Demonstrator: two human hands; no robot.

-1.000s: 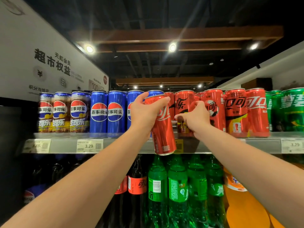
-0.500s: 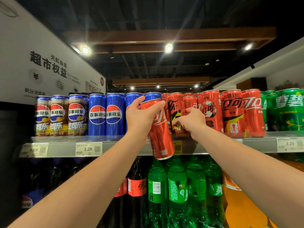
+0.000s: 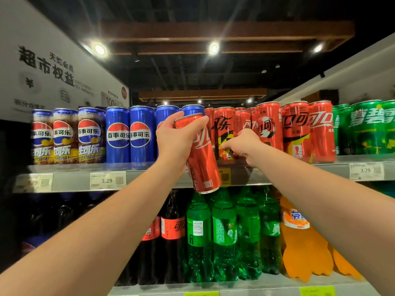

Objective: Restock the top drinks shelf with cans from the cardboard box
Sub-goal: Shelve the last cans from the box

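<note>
My left hand (image 3: 173, 142) grips a slim red cola can (image 3: 203, 163) near its top. That can hangs tilted in front of the top shelf edge (image 3: 70, 169), its bottom below the shelf lip. My right hand (image 3: 243, 146) reaches onto the shelf, fingers pinched on the lower part of a red can with a yellow-and-black pattern (image 3: 223, 127) standing in the red row. More red cans (image 3: 297, 129) stand upright to the right of it. The cardboard box is out of view.
Blue cola cans (image 3: 130, 135) fill the shelf left of my hands and green cans (image 3: 367, 127) the far right. Price tags (image 3: 108, 180) line the shelf lip. Below stand dark, green (image 3: 224, 231) and orange (image 3: 299, 242) bottles.
My right hand has dropped from the can's middle to its base on the shelf. My left hand keeps the tilted red can in almost the same place.
</note>
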